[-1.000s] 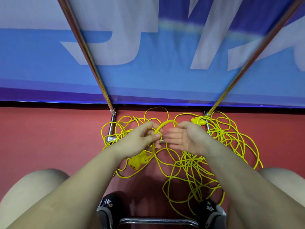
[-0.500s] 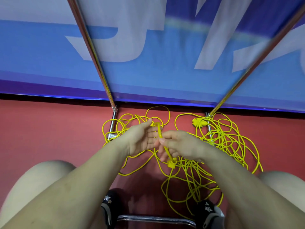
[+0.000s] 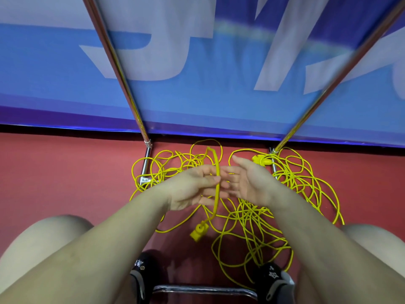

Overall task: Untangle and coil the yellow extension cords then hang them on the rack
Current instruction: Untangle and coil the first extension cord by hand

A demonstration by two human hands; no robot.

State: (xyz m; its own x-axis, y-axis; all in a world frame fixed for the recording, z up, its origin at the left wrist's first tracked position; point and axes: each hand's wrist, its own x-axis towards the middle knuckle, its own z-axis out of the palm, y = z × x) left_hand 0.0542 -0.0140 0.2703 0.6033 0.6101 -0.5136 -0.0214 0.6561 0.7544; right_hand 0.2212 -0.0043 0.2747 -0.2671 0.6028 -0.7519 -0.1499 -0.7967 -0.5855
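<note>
A thin, smooth yellow cord (image 3: 217, 183) is pinched between the thumb and fingers of the left hand (image 3: 192, 187), above the tangled yellow pile (image 3: 274, 207) on the red floor (image 3: 65, 176). The right hand (image 3: 249, 181) is held open beside it, with nothing in it. The chunky plug (image 3: 199, 231) is now hung lower than before. Shiny metal rack poles (image 3: 116, 62) are seen behind.

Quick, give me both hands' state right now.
Left hand: pinches the raised yellow cord, whose plug dangles below.
Right hand: open, fingers straight, holding nothing.
</note>
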